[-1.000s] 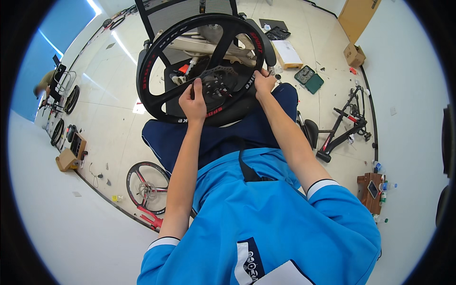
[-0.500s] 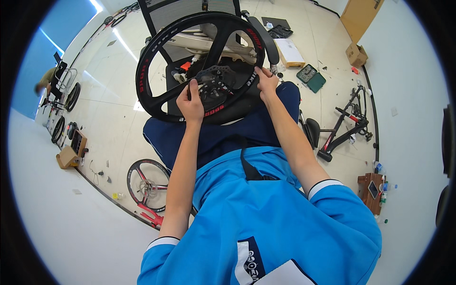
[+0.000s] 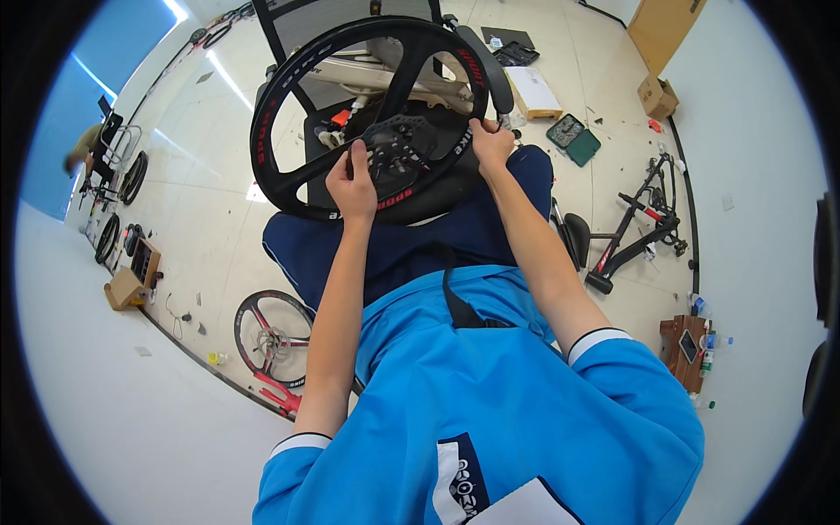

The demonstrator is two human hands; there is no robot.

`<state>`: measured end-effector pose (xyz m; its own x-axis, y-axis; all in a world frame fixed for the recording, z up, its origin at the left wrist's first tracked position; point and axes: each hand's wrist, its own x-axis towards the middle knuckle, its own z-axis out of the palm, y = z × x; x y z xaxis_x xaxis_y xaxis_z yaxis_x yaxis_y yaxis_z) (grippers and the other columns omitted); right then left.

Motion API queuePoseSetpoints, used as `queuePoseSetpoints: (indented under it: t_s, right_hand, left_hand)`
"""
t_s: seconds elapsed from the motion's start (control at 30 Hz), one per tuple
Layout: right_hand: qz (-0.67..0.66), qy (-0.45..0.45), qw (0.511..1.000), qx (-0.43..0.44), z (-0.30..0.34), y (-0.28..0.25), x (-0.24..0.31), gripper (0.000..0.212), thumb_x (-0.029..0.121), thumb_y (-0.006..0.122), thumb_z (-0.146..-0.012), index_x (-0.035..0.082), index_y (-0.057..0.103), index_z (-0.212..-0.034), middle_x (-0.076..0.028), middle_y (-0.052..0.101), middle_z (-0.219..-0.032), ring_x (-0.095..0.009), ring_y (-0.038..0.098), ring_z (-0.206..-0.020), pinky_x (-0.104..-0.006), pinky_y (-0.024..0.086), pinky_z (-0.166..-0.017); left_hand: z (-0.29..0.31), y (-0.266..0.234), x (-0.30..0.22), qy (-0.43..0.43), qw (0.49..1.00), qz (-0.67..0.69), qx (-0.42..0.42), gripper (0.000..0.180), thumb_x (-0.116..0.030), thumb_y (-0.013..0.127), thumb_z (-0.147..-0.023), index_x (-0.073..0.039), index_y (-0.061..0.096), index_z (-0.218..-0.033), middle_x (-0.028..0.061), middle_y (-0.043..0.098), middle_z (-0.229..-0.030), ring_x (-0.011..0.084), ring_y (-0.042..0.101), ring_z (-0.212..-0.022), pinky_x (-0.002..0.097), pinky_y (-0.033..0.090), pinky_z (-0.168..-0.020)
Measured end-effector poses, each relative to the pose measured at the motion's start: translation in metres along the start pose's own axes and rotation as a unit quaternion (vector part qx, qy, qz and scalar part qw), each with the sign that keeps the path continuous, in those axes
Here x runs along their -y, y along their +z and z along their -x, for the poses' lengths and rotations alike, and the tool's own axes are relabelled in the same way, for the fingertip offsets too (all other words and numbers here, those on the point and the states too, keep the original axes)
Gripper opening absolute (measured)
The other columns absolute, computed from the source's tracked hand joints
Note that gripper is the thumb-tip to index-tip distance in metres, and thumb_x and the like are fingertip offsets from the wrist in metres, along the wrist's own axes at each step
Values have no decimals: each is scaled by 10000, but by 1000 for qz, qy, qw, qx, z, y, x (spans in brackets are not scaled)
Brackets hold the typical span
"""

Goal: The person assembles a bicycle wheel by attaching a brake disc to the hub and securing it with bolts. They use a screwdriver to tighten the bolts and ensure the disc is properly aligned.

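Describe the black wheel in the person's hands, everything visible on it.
The black wheel has a deep rim with red and white lettering and a few broad spokes; it looks like carbon. A sprocket cluster sits at its hub. It lies tilted over the person's lap. The left hand grips near the hub; the right hand holds the rim.

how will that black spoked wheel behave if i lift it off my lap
The black wheel looks rigid: broad moulded spokes and a deep rim, so probably no flex. Likely light for its size, as it is mostly open space. Being round, it may roll or swing unless both hands, left and right, steady it.
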<state>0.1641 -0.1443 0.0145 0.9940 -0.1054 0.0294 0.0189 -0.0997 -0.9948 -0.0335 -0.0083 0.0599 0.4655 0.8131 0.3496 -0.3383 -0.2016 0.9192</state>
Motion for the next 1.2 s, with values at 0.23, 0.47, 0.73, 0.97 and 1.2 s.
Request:
queuePoseSetpoints:
  t_s: [0.23,0.47,0.73,0.97,1.2]
  right_hand:
    - [60,-46,997,-13,5,1,5,299,237,767,-742,7,767,-934,-116,737,-779,-213,708,-745,-335,527,-758]
    - [15,-47,993,109,-1,-21,-6,340,132,719,-798,-41,720,-1091,-136,740,-1016,-182,693,-936,-293,508,-852]
    - [39,-62,996,55,7,-20,-1,359,281,758,-808,-16,745,-1009,-150,751,-909,-222,728,-855,-314,529,-812]
    - [98,-141,985,15,3,-19,-1,367,359,734,-821,25,762,-970,-157,740,-808,-281,724,-775,-352,535,-786]
    - [97,-152,984,14,4,-18,-2,322,324,720,-802,31,760,-929,-151,730,-772,-292,713,-736,-365,530,-753]
  left_hand:
    - [-1,1,3,1,1000,-17,8,419,-293,622,-992,16,582,-713,-76,476,-634,28,380,-617,227,308,-548]
    - [7,-1,3,18,1000,-21,-1,421,-293,626,-991,7,559,-703,-71,441,-619,35,360,-607,236,287,-535]
    - [11,-5,4,35,999,-26,12,421,-277,618,-996,5,534,-695,-73,418,-609,35,340,-602,248,266,-527]
    - [13,-4,3,41,999,-28,9,411,-260,617,-997,9,534,-697,-78,418,-610,34,339,-604,249,263,-525]
    - [13,0,3,30,999,-12,14,414,-260,615,-999,6,532,-693,-82,414,-621,32,337,-609,244,263,-529]
